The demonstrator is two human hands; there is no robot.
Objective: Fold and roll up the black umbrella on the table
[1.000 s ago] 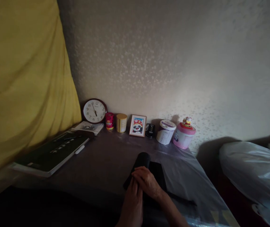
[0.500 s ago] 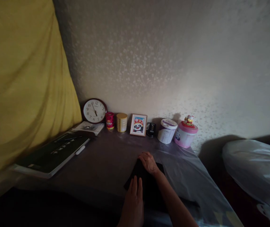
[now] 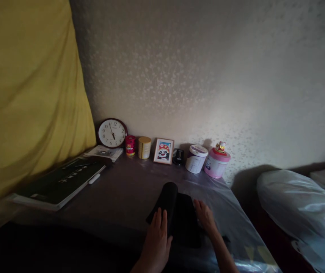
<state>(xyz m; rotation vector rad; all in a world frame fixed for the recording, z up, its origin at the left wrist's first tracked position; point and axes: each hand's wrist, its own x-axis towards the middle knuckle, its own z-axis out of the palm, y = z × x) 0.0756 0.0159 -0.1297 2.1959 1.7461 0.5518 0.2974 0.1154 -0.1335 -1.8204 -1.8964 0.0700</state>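
Note:
A black cloth [image 3: 185, 223] lies on the table, with its left part curved up into a fold or roll. My left hand [image 3: 157, 235] rests on the cloth's left side, its fingers stretched out and slightly apart. At the cloth's right edge is my right hand [image 3: 205, 216], its fingers bent and close together. Whether they pinch the dark edge is too dim to make out.
Along the wall stand a clock [image 3: 112, 132], a red can [image 3: 130, 145], a yellow-lidded can [image 3: 144, 148], a framed panda picture [image 3: 164, 151], a white tub [image 3: 196, 159] and a pink-lidded tub [image 3: 217, 163]. A green book [image 3: 62, 180] lies left.
My right hand has moved from the cloth's top to its right edge. The cloth's left part now stands up in a rounded fold. The view has shifted slightly.

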